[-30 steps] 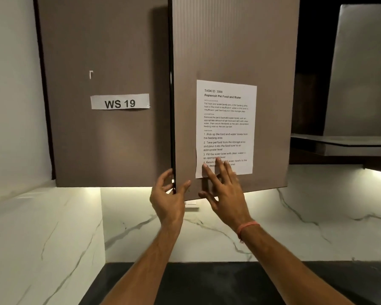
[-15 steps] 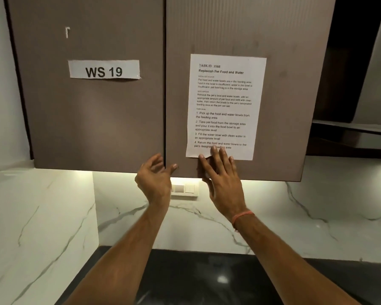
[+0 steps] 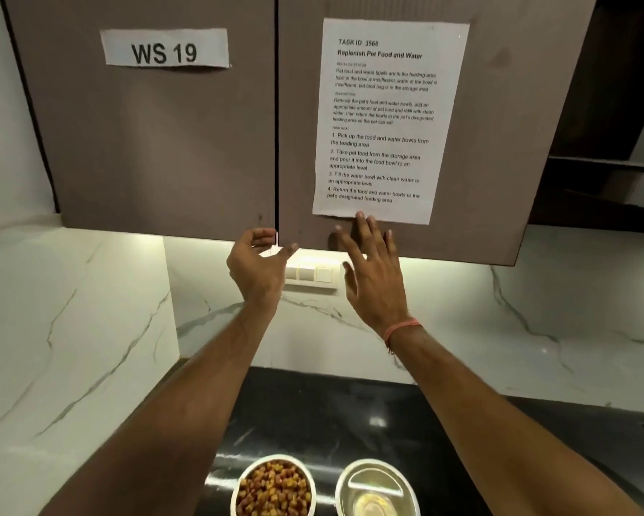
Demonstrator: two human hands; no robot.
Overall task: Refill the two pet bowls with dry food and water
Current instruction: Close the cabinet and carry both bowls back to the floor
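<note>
Two filled bowls on the counter, both hands raised at the shut cupboard doors.

Nearest, on the dark counter [image 3: 313,415], stand a bowl of dry food [image 3: 273,486] and, just beside it on the right, a metal bowl of water [image 3: 376,489]. Above them the left hand [image 3: 255,264] curls loosely, fingers apart and holding nothing, just below the left cupboard door [image 3: 156,143]. The right hand [image 3: 372,270] is spread flat, fingers apart, its fingertips at the lower edge of the printed sheet [image 3: 383,117] on the right cupboard door [image 3: 499,124]. A label [image 3: 164,50] reads "WS 19".
</note>
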